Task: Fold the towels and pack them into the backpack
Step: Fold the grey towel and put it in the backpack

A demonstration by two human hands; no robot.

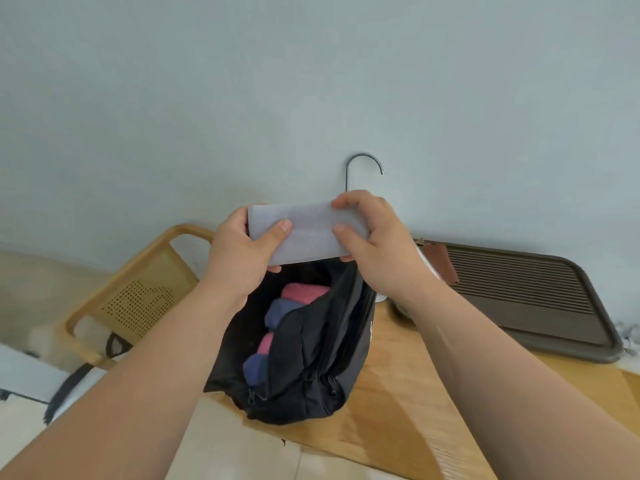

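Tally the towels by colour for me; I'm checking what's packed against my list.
Pink, in the backpack: 2
Blue, in the backpack: 2
Pale grey, folded, held above the backpack by the left hand and right hand: 1
Total: 5 visible; any deeper in the bag are hidden.

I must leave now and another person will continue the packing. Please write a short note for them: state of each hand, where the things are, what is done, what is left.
Left hand: grips the left end of the folded light grey towel.
Right hand: grips its right end. The towel is held in the air above the backpack's opening.
Black backpack: stands unzipped on the wooden table.
Done: two pink towels and two blue towels lie folded inside.
Left: lower the grey towel into the backpack. No other loose towels are visible.
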